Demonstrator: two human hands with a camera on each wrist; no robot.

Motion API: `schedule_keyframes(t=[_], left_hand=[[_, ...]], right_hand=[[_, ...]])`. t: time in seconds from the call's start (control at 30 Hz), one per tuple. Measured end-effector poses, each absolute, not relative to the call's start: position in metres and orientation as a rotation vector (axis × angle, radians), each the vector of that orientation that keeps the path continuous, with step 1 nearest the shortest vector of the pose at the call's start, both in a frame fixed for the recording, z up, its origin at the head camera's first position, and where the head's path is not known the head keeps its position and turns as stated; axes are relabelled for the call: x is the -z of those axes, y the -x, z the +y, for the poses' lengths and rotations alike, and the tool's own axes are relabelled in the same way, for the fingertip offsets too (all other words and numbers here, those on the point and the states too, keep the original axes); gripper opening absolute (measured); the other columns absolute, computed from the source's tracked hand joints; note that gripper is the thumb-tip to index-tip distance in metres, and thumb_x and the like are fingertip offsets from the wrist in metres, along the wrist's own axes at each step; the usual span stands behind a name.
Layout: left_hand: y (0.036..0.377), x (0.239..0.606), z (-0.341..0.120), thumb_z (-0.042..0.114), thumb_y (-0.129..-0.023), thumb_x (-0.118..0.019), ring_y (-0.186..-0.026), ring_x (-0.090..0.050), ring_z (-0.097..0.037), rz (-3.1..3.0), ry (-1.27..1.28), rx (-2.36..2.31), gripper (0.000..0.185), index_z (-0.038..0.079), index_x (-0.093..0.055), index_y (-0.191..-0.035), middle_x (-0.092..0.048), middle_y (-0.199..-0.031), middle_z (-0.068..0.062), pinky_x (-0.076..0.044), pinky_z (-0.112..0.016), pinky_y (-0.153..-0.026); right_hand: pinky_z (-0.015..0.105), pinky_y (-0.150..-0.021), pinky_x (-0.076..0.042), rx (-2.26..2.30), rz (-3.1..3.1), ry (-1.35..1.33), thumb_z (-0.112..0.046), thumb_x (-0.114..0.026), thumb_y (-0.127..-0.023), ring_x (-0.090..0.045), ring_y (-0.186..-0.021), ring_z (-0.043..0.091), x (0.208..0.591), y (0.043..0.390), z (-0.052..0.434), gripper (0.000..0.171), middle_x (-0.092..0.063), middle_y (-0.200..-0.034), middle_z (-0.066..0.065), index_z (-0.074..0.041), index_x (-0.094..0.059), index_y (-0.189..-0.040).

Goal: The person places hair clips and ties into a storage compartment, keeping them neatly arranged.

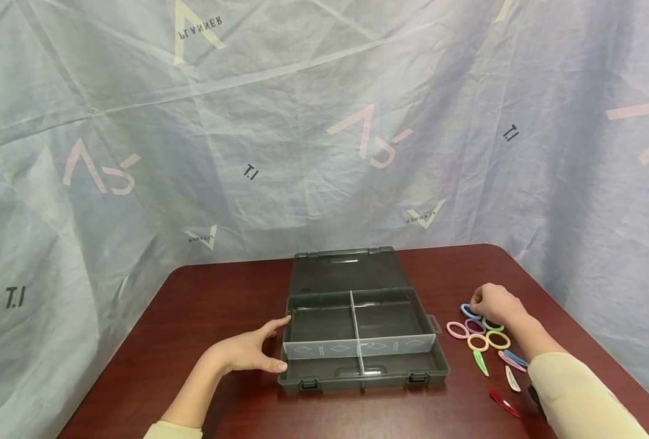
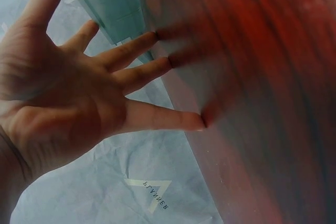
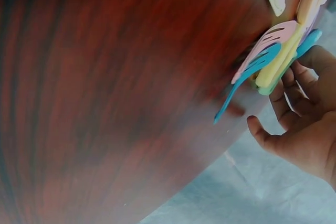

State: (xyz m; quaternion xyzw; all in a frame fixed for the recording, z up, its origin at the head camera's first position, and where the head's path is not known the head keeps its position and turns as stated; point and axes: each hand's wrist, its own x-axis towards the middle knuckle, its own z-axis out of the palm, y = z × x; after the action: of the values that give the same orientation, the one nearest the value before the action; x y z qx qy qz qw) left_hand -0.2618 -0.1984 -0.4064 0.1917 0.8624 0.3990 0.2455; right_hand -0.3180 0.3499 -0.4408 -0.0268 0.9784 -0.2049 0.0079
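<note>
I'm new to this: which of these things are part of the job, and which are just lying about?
Seemingly part of the job:
Right hand
Blue ring, at that hand
Left hand
Open divided box, beside that hand

Lying about or background:
Other coloured rings and hair clips, though these may belong too
Table
Printed backdrop

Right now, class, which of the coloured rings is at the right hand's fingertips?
The blue ring: it is at the fingertips of the right hand, is the only blue one, and lies farthest from the person.
</note>
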Motion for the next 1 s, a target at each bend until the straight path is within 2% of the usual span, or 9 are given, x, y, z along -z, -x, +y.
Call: schedule_keyframes(t=[0.23,0.47,0.73,1.0], left_hand=[[0.263,0.407,-0.198,0.032,-0.078,-0.080,-0.137,-0.026,-0.040,2.358,-0.528,-1.073,0.099,0.026,-0.016,-0.153,-0.026,-0.149,-0.024,-0.031,-0.055,-0.100],[0.264,0.408,-0.199,0.031,-0.078,-0.080,-0.137,-0.025,-0.040,2.360,-0.520,-1.073,0.099,0.026,-0.016,-0.153,-0.026,-0.149,-0.025,-0.030,-0.055,-0.101],[0.263,0.409,-0.200,0.031,-0.077,-0.080,-0.137,-0.026,-0.040,2.366,-0.514,-1.075,0.099,0.026,-0.017,-0.153,-0.026,-0.149,-0.025,-0.030,-0.055,-0.101],[0.263,0.408,-0.200,0.031,-0.079,-0.079,-0.136,-0.027,-0.041,2.361,-0.520,-1.070,0.098,0.025,-0.016,-0.153,-0.026,-0.149,-0.025,-0.031,-0.055,-0.100]], right_hand=[[0.033,-0.050,-0.035,0.627,3.041,0.089,-0.013,-0.058,-0.088,-0.046,-0.054,0.017,0.435,0.320,0.347,0.017,-0.050,-0.062,0.000,-0.010,-0.061,-0.071],[0.033,-0.052,-0.037,0.627,3.062,0.117,-0.014,-0.060,-0.086,-0.047,-0.059,0.017,0.423,0.326,0.340,0.014,-0.052,-0.066,0.002,-0.009,-0.061,-0.073],[0.032,-0.050,-0.033,0.636,3.076,0.199,-0.013,-0.058,-0.086,-0.042,-0.054,0.016,0.409,0.337,0.324,0.019,-0.047,-0.059,-0.001,-0.010,-0.059,-0.067],[0.032,-0.051,-0.034,0.649,3.067,0.272,-0.015,-0.060,-0.089,-0.042,-0.056,0.016,0.394,0.345,0.302,0.018,-0.051,-0.064,0.000,-0.010,-0.060,-0.071]])
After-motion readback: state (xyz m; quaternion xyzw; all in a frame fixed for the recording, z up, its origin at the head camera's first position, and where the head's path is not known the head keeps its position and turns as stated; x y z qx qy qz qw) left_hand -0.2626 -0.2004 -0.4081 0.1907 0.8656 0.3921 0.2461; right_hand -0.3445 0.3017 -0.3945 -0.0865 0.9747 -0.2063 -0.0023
